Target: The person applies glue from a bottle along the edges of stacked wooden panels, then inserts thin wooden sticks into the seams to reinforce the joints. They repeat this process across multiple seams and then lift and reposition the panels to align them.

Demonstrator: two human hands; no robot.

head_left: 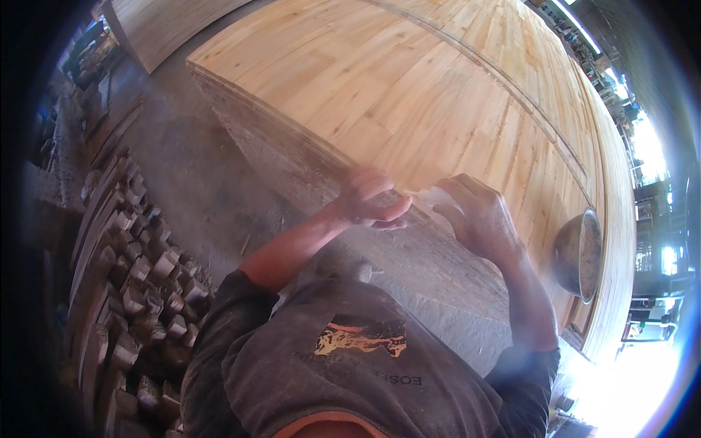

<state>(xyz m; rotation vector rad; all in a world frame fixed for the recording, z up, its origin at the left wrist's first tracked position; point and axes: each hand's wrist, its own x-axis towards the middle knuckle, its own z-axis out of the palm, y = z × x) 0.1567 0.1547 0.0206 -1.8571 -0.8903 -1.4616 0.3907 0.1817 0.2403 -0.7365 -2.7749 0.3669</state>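
Pale wood panel stack (438, 95): your left hand (369, 198) blurs, grip unclear; right hand (478, 215) pinches a white scrap (436, 197) at its edge; progress looks early.

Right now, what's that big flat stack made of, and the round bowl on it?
The stack looks like bare, unpainted wood: pale yellow strips with grain lines joined side by side, and thin layers showing along its edge. The bowl looks like metal, dull grey with a soft shine at the rim, though it is too blurred to be sure.
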